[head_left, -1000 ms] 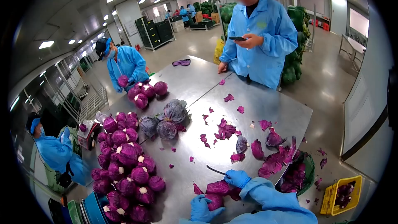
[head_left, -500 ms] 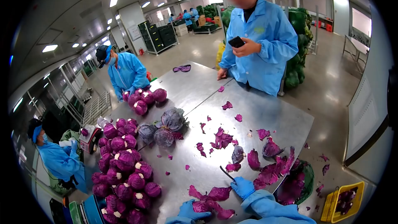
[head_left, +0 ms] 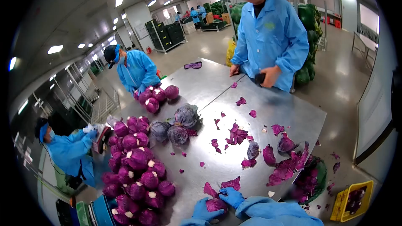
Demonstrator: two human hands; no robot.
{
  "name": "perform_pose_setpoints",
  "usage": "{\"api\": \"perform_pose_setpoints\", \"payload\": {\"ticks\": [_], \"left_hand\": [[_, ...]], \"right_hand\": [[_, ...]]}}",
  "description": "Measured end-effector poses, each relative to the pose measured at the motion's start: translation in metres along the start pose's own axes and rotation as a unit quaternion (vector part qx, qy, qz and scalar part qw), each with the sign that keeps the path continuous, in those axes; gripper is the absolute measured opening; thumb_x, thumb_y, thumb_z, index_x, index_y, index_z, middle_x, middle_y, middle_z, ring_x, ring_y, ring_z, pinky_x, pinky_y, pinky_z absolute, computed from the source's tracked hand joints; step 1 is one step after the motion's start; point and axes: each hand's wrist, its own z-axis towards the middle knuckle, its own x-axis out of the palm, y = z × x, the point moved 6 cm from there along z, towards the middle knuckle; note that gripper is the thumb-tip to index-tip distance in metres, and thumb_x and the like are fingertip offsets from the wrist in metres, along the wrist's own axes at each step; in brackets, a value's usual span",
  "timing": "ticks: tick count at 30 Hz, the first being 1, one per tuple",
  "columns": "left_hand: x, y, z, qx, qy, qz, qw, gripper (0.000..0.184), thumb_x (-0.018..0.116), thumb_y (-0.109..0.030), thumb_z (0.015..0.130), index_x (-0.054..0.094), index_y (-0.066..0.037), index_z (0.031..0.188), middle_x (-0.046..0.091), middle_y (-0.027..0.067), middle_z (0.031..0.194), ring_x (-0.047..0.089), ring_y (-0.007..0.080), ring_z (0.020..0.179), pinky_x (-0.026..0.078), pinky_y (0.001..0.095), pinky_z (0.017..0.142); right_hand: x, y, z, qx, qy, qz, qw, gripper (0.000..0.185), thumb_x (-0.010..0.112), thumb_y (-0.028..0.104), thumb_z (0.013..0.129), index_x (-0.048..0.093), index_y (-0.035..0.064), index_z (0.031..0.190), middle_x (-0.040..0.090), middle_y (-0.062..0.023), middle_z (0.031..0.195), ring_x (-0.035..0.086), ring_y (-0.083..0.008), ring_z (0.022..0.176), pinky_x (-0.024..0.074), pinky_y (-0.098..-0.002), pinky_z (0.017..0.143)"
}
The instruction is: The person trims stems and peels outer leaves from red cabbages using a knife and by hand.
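Note:
A peeled red cabbage is at the near edge of the steel table, held from the left by my left hand with fingers wrapped round it. My right hand presses against the cabbage's upper right side, fingers curled; what they grip is hidden, and no knife blade shows now. Loose purple leaves lie just beyond both hands. A small pale piece of stem rests on the table to the right of my right hand.
Trimmed red cabbages are heaped at left, with untrimmed ones beyond. Leaf scraps litter the right side above a lined bin. A yellow crate stands on the floor. Co-workers stand across the table and at left.
My right hand has moved left and down onto the cabbage; the dark knife it held is out of sight. Spread leaves have shifted off the cabbage. The person opposite has lowered a phone.

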Motion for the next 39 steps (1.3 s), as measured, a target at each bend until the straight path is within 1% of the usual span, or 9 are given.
{"api": "perform_pose_setpoints", "payload": {"ticks": [3, 10, 18, 22, 24, 29, 34, 37, 39], "left_hand": [[0.002, 0.044, -0.016, 0.029, -0.012, -0.109, 0.994, 0.112, 0.089, -0.053, 0.048, 0.042, 0.007, 0.130, 0.054, 0.0214, 0.121, 0.056, 0.0301, 0.111, 0.047, 0.0387, 0.096], [0.013, 0.136, -0.033, -0.039, -0.100, -0.361, 0.926, 0.107, 0.091, -0.041, 0.056, 0.034, 0.005, 0.134, 0.052, 0.0177, 0.124, 0.054, 0.0263, 0.113, 0.045, 0.0370, 0.099], [0.013, 0.130, -0.025, -0.043, -0.089, -0.346, 0.933, 0.102, 0.090, -0.040, 0.057, 0.038, 0.005, 0.133, 0.053, 0.0195, 0.123, 0.055, 0.0282, 0.113, 0.046, 0.0367, 0.098], [0.012, 0.128, -0.024, -0.032, -0.082, -0.350, 0.933, 0.101, 0.086, -0.046, 0.061, 0.038, 0.008, 0.133, 0.054, 0.0217, 0.122, 0.055, 0.0294, 0.111, 0.047, 0.0382, 0.096], [0.009, 0.123, -0.027, -0.055, -0.091, -0.399, 0.911, 0.098, 0.085, -0.043, 0.064, 0.038, 0.008, 0.133, 0.054, 0.0208, 0.122, 0.055, 0.0281, 0.111, 0.047, 0.0377, 0.096], [0.025, 0.145, -0.012, -0.081, -0.125, -0.483, 0.863, 0.080, 0.083, -0.037, 0.070, 0.044, 0.004, 0.127, 0.058, 0.0154, 0.117, 0.057, 0.0224, 0.105, 0.047, 0.0340, 0.094], [0.005, 0.123, -0.007, -0.094, -0.108, -0.528, 0.837, 0.053, 0.080, -0.034, 0.075, 0.061, 0.002, 0.108, 0.066, 0.0087, 0.100, 0.062, 0.0165, 0.089, 0.051, 0.0302, 0.083], [0.007, 0.120, -0.006, -0.109, -0.109, -0.581, 0.799, 0.042, 0.078, -0.031, 0.078, 0.065, 0.000, 0.104, 0.068, 0.0061, 0.095, 0.063, 0.0134, 0.083, 0.051, 0.0283, 0.079], [0.006, 0.117, -0.008, -0.118, -0.105, -0.603, 0.782, 0.041, 0.077, -0.028, 0.079, 0.065, 0.000, 0.106, 0.068, 0.0059, 0.097, 0.063, 0.0130, 0.083, 0.051, 0.0283, 0.079]], "right_hand": [[0.005, -0.007, 0.000, -0.031, -0.011, -0.015, 0.999, 0.040, 0.068, 0.031, 0.085, 0.059, 0.0086, 0.117, 0.063, -0.0126, 0.110, 0.063, -0.0246, 0.101, 0.0482, -0.0344, 0.089], [0.005, -0.005, -0.010, -0.045, -0.098, -0.182, 0.977, 0.035, 0.065, 0.028, 0.084, 0.059, 0.0142, 0.116, 0.059, -0.0124, 0.108, 0.062, -0.0322, 0.094, 0.0501, -0.0411, 0.083], [-0.110, -0.026, -0.038, 0.017, -0.243, -0.305, 0.921, 0.032, 0.061, 0.025, 0.084, 0.057, 0.0138, 0.114, 0.058, -0.0148, 0.109, 0.061, -0.0364, 0.094, 0.0502, -0.0432, 0.081], [-0.173, -0.071, -0.072, -0.084, -0.279, -0.303, 0.907, 0.030, 0.058, 0.022, 0.084, 0.059, 0.0157, 0.113, 0.058, -0.0155, 0.108, 0.061, -0.0385, 0.092, 0.0508, -0.0455, 0.079], [-0.192, -0.055, -0.099, 0.101, -0.258, -0.408, 0.870, 0.028, 0.058, 0.014, 0.086, 0.059, 0.0095, 0.113, 0.061, -0.0146, 0.109, 0.062, -0.0312, 0.098, 0.0493, -0.0403, 0.087], [-0.204, -0.043, -0.119, -0.089, -0.354, -0.434, 0.823, 0.043, 0.049, -0.003, 0.082, 0.059, 0.0109, 0.122, 0.060, -0.0136, 0.110, 0.060, -0.0289, 0.100, 0.0476, -0.0340, 0.089], [-0.124, 0.038, -0.069, -0.146, -0.211, -0.284, 0.924, 0.043, 0.052, 0.005, 0.083, 0.056, 0.0135, 0.125, 0.060, -0.0126, 0.108, 0.061, -0.0281, 0.097, 0.0497, -0.0349, 0.086], [-0.041, 0.039, -0.018, -0.032, -0.059, -0.005, 0.998, 0.035, 0.052, 0.008, 0.087, 0.059, 0.0100, 0.121, 0.062, -0.0057, 0.108, 0.061, -0.0178, 0.084, 0.0506, -0.0304, 0.076], [0.013, 0.042, 0.011, 0.045, 0.069, 0.195, 0.977, 0.034, 0.055, 0.008, 0.087, 0.059, 0.0074, 0.121, 0.062, -0.0031, 0.107, 0.058, -0.0124, 0.080, 0.0494, -0.0265, 0.072]]}}
